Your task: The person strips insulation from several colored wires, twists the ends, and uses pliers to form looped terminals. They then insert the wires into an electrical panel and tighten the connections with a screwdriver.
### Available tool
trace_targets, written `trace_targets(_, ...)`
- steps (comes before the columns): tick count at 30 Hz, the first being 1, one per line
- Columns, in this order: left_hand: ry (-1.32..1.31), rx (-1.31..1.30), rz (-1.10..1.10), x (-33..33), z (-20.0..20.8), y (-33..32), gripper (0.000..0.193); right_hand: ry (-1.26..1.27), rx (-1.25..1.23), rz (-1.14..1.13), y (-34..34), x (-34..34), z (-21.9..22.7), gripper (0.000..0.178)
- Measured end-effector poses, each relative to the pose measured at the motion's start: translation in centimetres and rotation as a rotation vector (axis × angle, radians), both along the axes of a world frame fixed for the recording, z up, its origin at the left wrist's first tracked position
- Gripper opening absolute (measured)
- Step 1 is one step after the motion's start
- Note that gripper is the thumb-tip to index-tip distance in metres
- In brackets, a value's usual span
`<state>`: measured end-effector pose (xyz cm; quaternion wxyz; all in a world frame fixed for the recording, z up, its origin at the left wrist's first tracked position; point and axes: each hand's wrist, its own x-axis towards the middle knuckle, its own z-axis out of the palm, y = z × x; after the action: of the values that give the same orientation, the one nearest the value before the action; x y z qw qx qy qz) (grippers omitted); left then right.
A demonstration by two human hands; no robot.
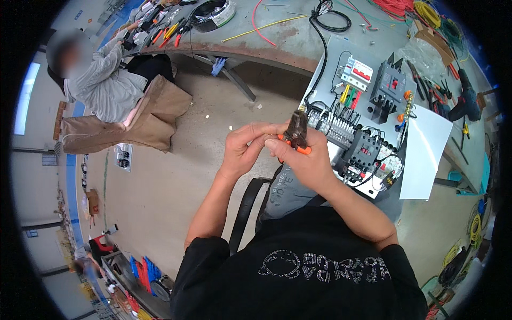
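My right hand [312, 162] is closed around a pair of pliers [297, 129] with a dark metal head and orange handles, its head turned up and away from me. Close against it on the left, my left hand [246, 149] is closed in a pinch, the fingertips meeting the right hand beside the handles. What the left fingers pinch is too small to make out. Just right of the hands, an electrical panel [333, 64] leans between my lap and the bench. It carries a white breaker [356, 73], a dark grey breaker [391, 84], a terminal strip [332, 129] and a contactor [364, 149].
A metal workbench [288, 45] curves across the far side, bearing wire coils [210, 13], a cordless drill [465, 96] and hand tools. A white sheet [424, 154] lies against the panel's right edge. Another person [106, 80] sits at the far left on a covered chair [154, 120].
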<state>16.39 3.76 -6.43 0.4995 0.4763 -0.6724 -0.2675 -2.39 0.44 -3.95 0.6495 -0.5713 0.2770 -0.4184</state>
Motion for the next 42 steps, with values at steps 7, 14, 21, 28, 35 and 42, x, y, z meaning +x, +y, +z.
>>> trace_targets(7,-0.055,-0.021,0.122,0.3,-0.8,0.2,0.023,-0.018,0.148,0.026,-0.4,0.4,0.5,0.022)
trace_targets(14,-0.120,-0.033,0.153,0.8,-1.7,0.0,0.021,-0.053,0.092,-0.076,-0.9,1.1,-0.1,0.021)
trace_targets(21,-0.038,-0.035,0.165,-0.5,-1.7,-0.7,0.017,-0.135,0.015,-0.248,-1.0,1.1,-0.7,0.020)
trace_targets(28,-0.201,-0.079,0.211,-1.0,-0.9,-0.5,0.017,-0.016,-0.094,-0.235,-1.3,0.4,-0.8,0.021)
trace_targets(35,-0.254,-0.135,0.232,-1.1,-0.9,-0.4,0.020,-0.075,-0.101,-0.229,-1.3,0.4,-1.2,0.021)
trace_targets(42,-0.241,-0.169,0.201,-1.2,-0.6,-0.6,0.022,0.047,-0.238,-0.259,-1.2,0.0,-0.8,0.021)
